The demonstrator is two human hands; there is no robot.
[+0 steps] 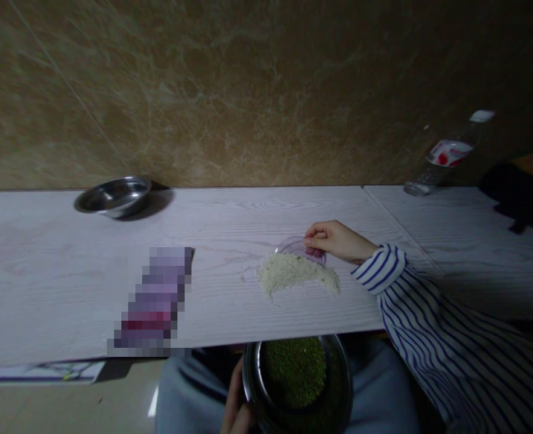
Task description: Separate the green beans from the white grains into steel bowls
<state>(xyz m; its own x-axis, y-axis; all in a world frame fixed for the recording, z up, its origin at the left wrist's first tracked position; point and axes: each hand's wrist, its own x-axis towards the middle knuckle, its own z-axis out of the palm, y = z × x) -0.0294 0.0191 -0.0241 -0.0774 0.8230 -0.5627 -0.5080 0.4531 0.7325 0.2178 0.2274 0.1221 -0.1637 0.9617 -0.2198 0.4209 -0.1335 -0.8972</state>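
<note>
Two hands at work in the head view, and the pile of white grains on the pale tabletop is our landmark. Look at the right hand: it's on the far side of the pile, towards its right end, fingers drawn together in what looks like a pinch on the pinkish, bunched part of a sheer purplish piece. That piece lies flat along the pile's far edge; mesh or plastic film, I can't tell. Now the relation that seems to count: from those fingertips, the pile lies just to the near side, spreading mostly leftward, its long axis running left to right and narrowing at the right end. The right hand is clearly the nearer one. Down to the near side of the pile, below the table edge, the left hand grips the left side of a deep steel bowl, sitting at the lap with small green grains inside; its lower part runs out of frame. Well left of the pile and beyond it, a shallow steel dish; left and nearer, a pixelated flat object; far right and beyond, a plastic bottle, leaning in this view.
</note>
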